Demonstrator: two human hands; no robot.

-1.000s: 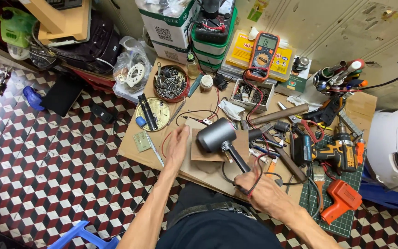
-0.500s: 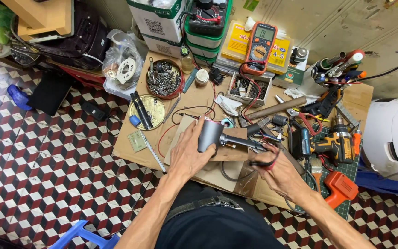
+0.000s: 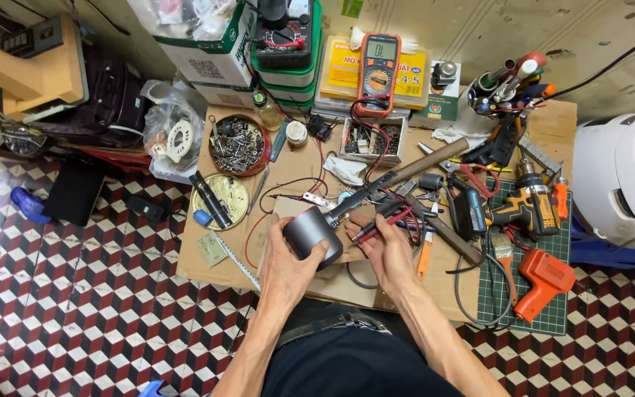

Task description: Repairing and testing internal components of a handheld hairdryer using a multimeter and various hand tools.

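Observation:
My left hand grips the dark grey cylindrical head of a hair-dryer-like device over the cardboard work surface. The device's slim dark handle points up and to the right. My right hand sits just to the right of the head and holds a red and a black probe, their tips close to the device. Red and black wires trail from the probes toward the orange multimeter at the back.
A round tin of screws and a brass-coloured lid lie at the left. A cordless drill, an orange heat tool and a brush rest on the green cutting mat at right. Boxes line the wall; a white appliance stands far right.
The device has turned so its handle points up-right. My right hand left the handle and took up the probes. The view has shifted slightly.

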